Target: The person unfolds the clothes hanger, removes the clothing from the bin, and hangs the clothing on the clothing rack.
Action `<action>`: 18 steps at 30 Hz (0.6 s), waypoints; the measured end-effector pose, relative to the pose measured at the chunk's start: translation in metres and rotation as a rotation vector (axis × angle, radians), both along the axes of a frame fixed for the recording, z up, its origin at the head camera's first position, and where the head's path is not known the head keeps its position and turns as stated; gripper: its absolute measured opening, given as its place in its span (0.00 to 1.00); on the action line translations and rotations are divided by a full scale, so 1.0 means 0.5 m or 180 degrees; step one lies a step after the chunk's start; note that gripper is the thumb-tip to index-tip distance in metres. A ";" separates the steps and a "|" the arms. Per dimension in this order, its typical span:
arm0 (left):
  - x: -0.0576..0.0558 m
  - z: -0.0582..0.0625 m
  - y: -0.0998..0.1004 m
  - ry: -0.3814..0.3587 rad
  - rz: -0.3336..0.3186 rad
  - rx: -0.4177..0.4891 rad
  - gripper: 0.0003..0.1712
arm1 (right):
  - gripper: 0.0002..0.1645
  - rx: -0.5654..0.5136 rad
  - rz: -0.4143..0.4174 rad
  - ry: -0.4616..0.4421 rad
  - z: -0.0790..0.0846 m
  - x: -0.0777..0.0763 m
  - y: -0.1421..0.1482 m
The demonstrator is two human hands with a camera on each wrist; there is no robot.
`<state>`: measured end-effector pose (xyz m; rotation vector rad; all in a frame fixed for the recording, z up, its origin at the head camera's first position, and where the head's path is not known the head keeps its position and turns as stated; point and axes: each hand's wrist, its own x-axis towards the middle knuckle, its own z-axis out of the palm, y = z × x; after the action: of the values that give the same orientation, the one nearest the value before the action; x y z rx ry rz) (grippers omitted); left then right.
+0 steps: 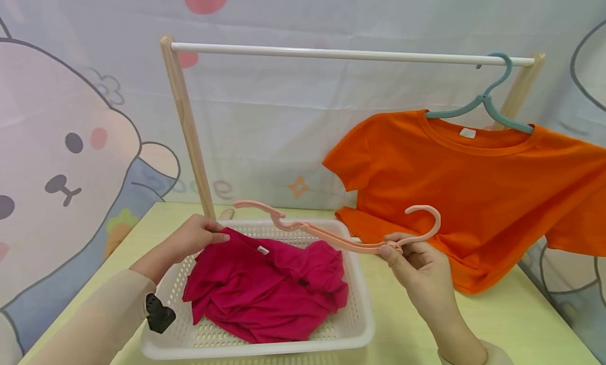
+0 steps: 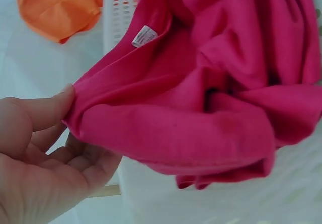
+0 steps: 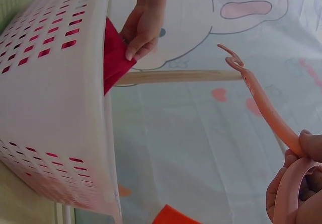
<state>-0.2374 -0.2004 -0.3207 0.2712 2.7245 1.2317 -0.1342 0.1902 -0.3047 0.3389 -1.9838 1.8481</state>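
A crumpled magenta T-shirt lies in a white perforated basket, a small white tag showing at its neckline. My left hand pinches the shirt's upper left edge between thumb and fingers; in the left wrist view, that hand lifts the cloth at the basket's rim. With my right hand I grip a peach plastic hanger near the base of its hook. The hanger is held above the basket's back right part, its long side pointing left and the hook to the right. It touches no cloth that I can see.
Behind the basket stands a rack with a white rod and wooden posts. An orange T-shirt hangs at its right end on a teal hanger, its hem reaching the pale yellow table. A printed cloth backdrop is behind.
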 end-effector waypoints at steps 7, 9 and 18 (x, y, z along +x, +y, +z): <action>0.008 0.032 -0.002 -0.0050 -0.0120 0.0119 0.12 | 0.05 0.0014 -0.0044 -0.0065 0.000 -0.002 -0.002; 0.012 0.042 0.001 -0.0033 -0.0174 0.0155 0.12 | 0.05 0.0005 -0.0039 -0.0070 -0.001 -0.002 -0.002; 0.038 0.089 0.012 0.0120 -0.0316 0.0209 0.14 | 0.05 -0.0006 -0.0006 -0.0062 -0.005 -0.004 -0.001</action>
<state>-0.2186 -0.1941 -0.2762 0.4358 2.6691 1.3031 -0.1364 0.1895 -0.3071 0.3195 -1.9943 1.8588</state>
